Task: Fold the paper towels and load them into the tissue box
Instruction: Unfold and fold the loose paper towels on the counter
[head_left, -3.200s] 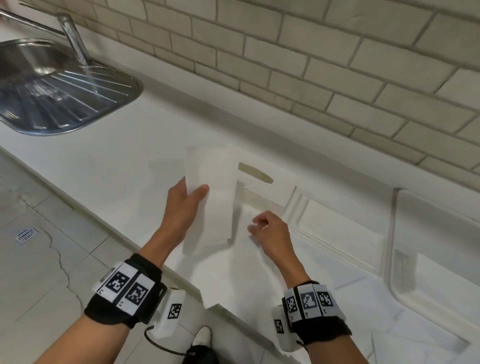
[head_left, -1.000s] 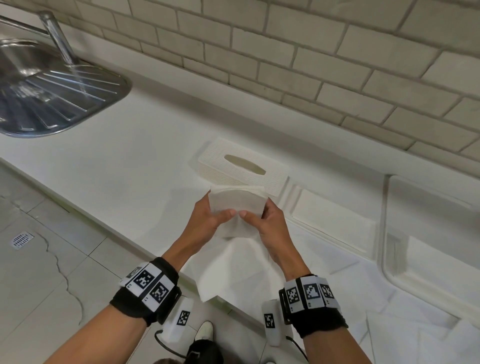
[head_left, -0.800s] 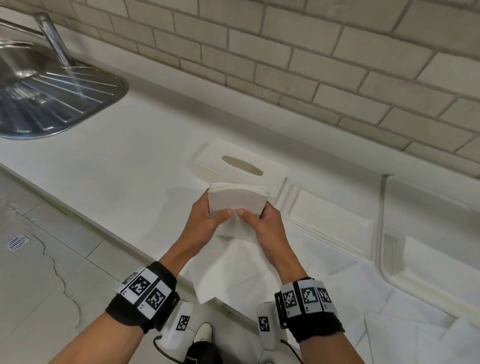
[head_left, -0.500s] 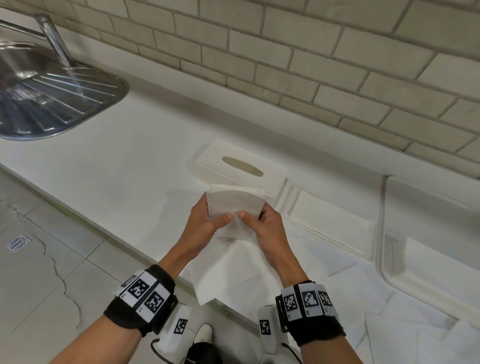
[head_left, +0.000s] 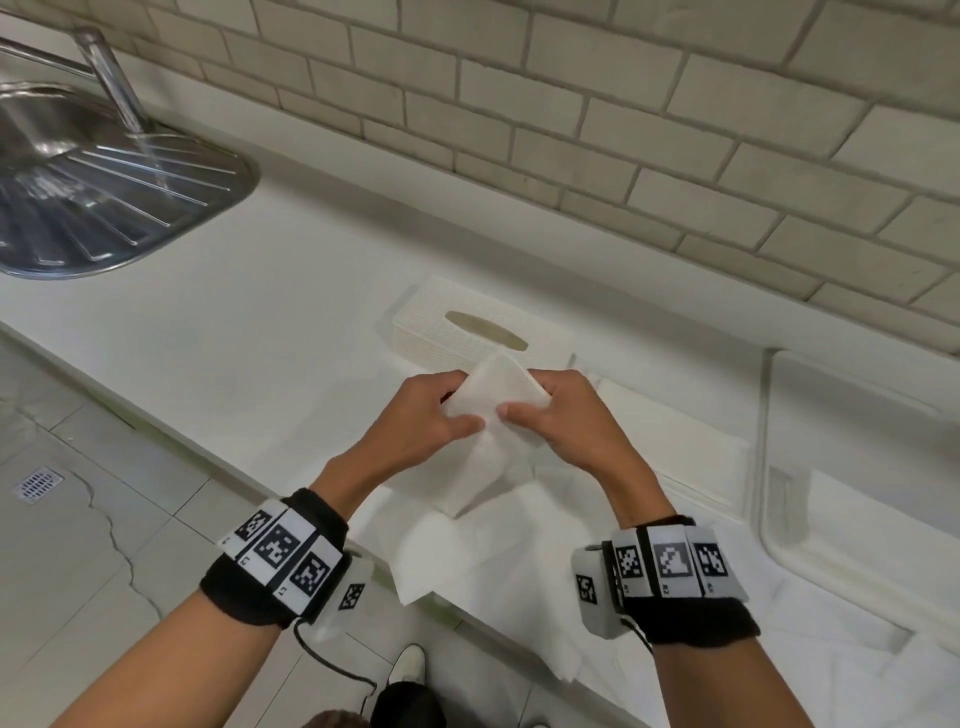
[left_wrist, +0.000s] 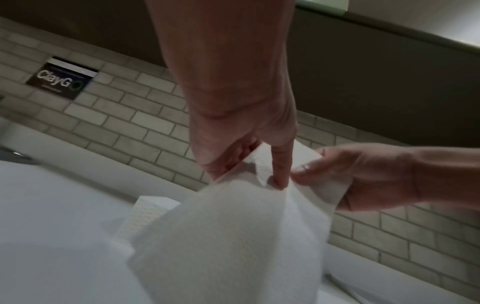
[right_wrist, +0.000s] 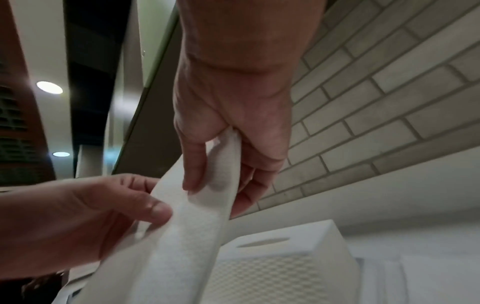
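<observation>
Both hands hold a folded white paper towel (head_left: 493, 400) in the air just in front of the tissue box (head_left: 457, 325). My left hand (head_left: 421, 415) pinches its left side between thumb and fingers. My right hand (head_left: 566, 415) pinches the right side. The towel's lower part hangs down towards the counter. In the left wrist view the left hand (left_wrist: 254, 164) grips the paper towel (left_wrist: 233, 236), and the right hand (left_wrist: 350, 174) is opposite it. In the right wrist view the paper towel (right_wrist: 187, 226) runs between the right hand (right_wrist: 221, 164) and the left hand (right_wrist: 103, 216), with the tissue box (right_wrist: 272, 263) below. The box is white, textured, with an oval slot on top.
Loose white paper towels (head_left: 493, 561) lie on the white counter (head_left: 234, 332) under my hands, some overhanging its front edge. A steel sink drainer (head_left: 93, 197) and tap are at far left. A white tray (head_left: 831, 493) sits at right. A brick wall runs behind.
The towel went from a wide sheet held open to a small folded pad. In the last half second both hands tilted it, so one corner now points up towards the box.
</observation>
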